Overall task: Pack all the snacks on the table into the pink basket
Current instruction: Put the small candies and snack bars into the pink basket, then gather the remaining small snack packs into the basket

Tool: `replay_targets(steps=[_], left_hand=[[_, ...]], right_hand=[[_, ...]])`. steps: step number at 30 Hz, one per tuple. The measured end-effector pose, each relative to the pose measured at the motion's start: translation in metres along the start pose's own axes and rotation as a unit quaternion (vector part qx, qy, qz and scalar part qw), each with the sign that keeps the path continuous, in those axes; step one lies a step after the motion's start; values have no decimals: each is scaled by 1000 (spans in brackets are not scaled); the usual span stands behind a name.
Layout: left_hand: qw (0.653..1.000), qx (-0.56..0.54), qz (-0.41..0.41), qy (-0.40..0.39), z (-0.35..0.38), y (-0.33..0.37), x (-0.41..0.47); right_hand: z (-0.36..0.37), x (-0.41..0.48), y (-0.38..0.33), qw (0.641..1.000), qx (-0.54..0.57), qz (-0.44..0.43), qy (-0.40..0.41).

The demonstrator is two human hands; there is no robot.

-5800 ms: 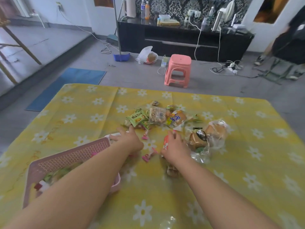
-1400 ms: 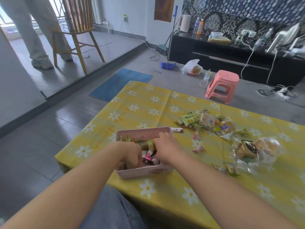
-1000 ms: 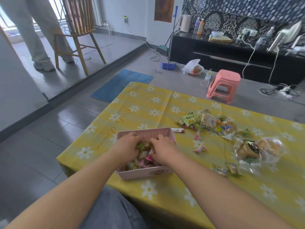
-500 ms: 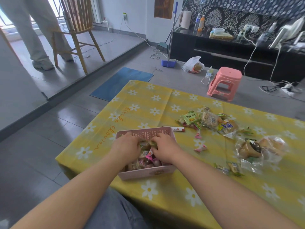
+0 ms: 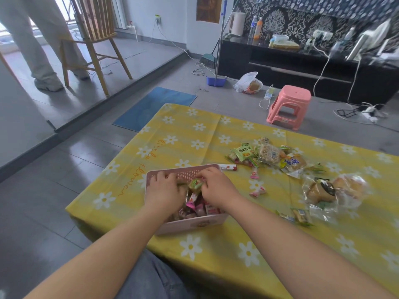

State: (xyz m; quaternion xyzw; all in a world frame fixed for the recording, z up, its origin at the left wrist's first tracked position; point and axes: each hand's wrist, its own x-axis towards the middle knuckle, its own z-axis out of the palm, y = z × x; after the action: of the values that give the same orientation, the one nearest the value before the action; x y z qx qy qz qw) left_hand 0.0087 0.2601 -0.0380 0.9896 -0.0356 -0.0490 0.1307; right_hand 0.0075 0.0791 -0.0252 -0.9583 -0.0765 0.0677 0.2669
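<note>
While the pink basket (image 5: 190, 223) brims with wrapped snacks (image 5: 199, 207), left hand (image 5: 165, 189) presses flat — right hand (image 5: 216, 186) pinches a green packet (image 5: 195, 184).

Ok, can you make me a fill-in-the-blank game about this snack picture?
1. Both hands are inside the ____ basket.
2. The tablecloth is yellow with white ____.
3. The pink stool stands on the ____.
4. The bagged buns lie to the ____ of the basket.

Missing words: pink; flowers; floor; right
</note>
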Motion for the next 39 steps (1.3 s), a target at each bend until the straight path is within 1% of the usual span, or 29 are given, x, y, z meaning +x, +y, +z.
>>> replay_targets(steps=[1, 2, 3, 4, 5, 7, 9, 10, 11, 13, 15, 17, 20, 24, 26, 29, 32, 34, 36, 38, 39], left_hand=[[997, 19, -28, -63, 1, 0, -1], [993, 55, -28, -100, 4, 0, -2], [989, 92, -17, -113, 7, 0, -2], [988, 110, -6, -108, 9, 1, -3], [989, 108, -1, -105, 9, 1, -3], [987, 99, -7, -126, 9, 1, 0], [977, 137, -18, -162, 10, 2, -1], [972, 168, -20, -165, 10, 3, -3], [968, 195, -19, -156, 11, 4, -6], [969, 226, -7, -100, 10, 10, -8], [979, 200, 15, -19, 2, 15, -8], [986, 156, 46, 45, -5, 23, -5], [982, 115, 102, 107, -4, 41, 3], [975, 62, 163, 136, 4, 85, 8], [970, 51, 194, 137, 8, 111, 7], [964, 39, 230, 130, 16, 151, 6], [957, 35, 263, 117, 26, 183, 6], [957, 40, 277, 83, 34, 204, 8], [961, 54, 271, 35, 43, 219, 12], [967, 70, 245, -20, 55, 232, 19], [970, 74, 226, -48, 61, 238, 24]], right_hand=[[-1, 1, -1, 999, -24, 4, -31], [-1, 2, -3, 997, -51, 6, -65], [-2, 3, -6, 993, -75, 7, -96], [-1, 3, -8, 989, -92, 6, -116], [-1, 3, -10, 986, -106, 5, -128], [1, 3, -11, 982, -133, 1, -131], [4, 1, -9, 980, -156, -8, -124], [4, -1, -8, 981, -156, -14, -113], [5, -2, -6, 984, -152, -25, -94], [3, -6, -2, 986, -147, -63, -39], [0, -8, 2, 983, -154, -101, 21], [-5, -12, 8, 980, -156, -105, 73], [-17, -18, 24, 981, -145, -59, 117], [-32, -34, 58, 980, -156, 24, 124], [-40, -44, 78, 976, -168, 54, 126], [-52, -64, 110, 971, -175, 102, 127], [-57, -85, 140, 969, -173, 145, 104], [-57, -100, 161, 969, -181, 156, 65], [-53, -111, 179, 969, -192, 153, 4], [-49, -120, 198, 969, -201, 143, -30], [-47, -123, 207, 969, -206, 135, -30]])
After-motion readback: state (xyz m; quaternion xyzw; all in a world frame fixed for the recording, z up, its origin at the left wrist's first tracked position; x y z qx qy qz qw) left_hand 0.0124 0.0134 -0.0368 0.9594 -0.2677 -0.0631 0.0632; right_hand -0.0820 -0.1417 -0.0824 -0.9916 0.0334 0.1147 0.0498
